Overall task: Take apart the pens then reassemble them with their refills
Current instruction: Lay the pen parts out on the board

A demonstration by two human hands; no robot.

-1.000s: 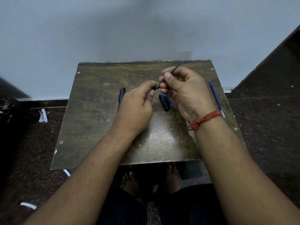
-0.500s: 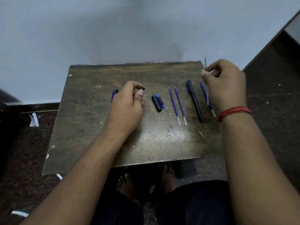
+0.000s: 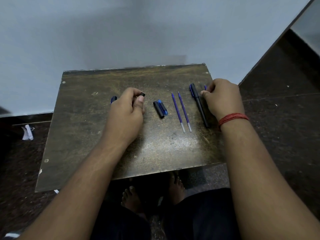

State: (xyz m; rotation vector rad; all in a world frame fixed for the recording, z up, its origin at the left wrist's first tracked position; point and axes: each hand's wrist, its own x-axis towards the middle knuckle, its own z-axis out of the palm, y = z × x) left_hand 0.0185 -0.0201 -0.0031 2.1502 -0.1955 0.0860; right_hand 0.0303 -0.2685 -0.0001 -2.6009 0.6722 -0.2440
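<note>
My left hand (image 3: 127, 110) grips a black pen barrel, and only its open end (image 3: 142, 94) shows past my fingers. Behind that hand lies a blue-capped pen (image 3: 113, 99), mostly hidden. At mid-table, a black cap and a blue-tipped cap (image 3: 160, 109) lie side by side. To their right, two blue refills (image 3: 181, 111) lie parallel. A whole black pen (image 3: 199, 104) lies further right. My right hand (image 3: 223, 98) is down at the table beside that pen, pinching a blue refill (image 3: 205, 87) that is mostly covered by my fingers.
The small brown table (image 3: 103, 153) stands against a pale wall, with dark floor around it. Paper scraps (image 3: 27, 132) lie on the floor at the left. My bare feet (image 3: 131, 196) show under the near table edge.
My hands came apart: the right drew the refill from the barrel, carried it right and lowered it beside the black pen. The left hand kept the barrel and sank toward the table.
</note>
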